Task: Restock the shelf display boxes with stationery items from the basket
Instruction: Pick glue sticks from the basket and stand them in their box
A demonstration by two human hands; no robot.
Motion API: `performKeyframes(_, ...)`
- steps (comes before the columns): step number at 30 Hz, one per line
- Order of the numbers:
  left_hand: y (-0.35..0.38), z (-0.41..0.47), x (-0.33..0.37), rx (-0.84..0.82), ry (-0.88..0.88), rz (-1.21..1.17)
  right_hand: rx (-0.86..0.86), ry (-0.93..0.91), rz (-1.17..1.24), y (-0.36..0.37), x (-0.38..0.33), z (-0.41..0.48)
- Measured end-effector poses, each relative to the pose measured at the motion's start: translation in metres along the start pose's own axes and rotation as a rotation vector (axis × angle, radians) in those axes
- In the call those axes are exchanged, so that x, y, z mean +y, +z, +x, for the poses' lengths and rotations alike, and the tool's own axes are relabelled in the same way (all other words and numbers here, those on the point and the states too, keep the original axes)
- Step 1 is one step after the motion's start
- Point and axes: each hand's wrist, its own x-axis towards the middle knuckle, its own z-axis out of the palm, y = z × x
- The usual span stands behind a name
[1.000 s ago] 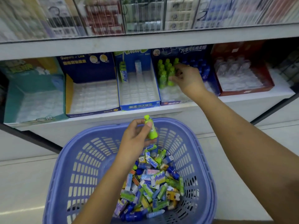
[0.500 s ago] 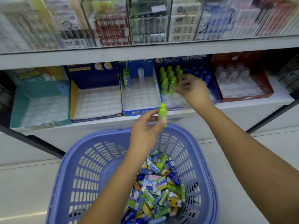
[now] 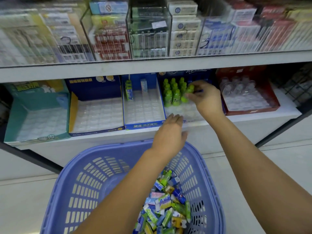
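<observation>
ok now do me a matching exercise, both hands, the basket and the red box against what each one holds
Things:
1 left hand
2 right hand
3 basket
4 red box

States:
a holds clear bottles
b grips a green bottle
c fingers straight, holding nothing
d holds loose mixed packets

Pairs: 1-c, 2-b, 3-d, 4-a

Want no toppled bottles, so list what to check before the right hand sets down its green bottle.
1. Right hand grips green bottle: ok.
2. Standing bottles upright: ok.
3. Free slots in tray in front of them: ok.
4. Exact slot under the held bottle: cannot tell, the hand hides it.
5. Left hand empty for the next pick: ok.
6. Basket holds more items: ok.
</observation>
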Motion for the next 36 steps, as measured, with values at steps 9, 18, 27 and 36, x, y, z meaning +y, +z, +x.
performKeyframes(9,0.016,0.001,-0.009,0.014,0.034,0.129,-0.143,-0.051,-0.261,0.012,0.023,0.027)
performKeyframes(18,0.002,-0.011,-0.007,-0.016,0.042,-0.007,-0.195,0.017,-0.281,0.004,0.001,0.014)
performKeyframes(27,0.061,-0.109,-0.104,-0.172,-0.33,-0.186,-0.829,0.037,-0.666,0.047,0.004,-0.12)
performKeyframes(36,0.107,-0.152,-0.176,-0.355,-0.472,-0.147,-1.305,0.253,-1.169,0.111,0.09,-0.194)
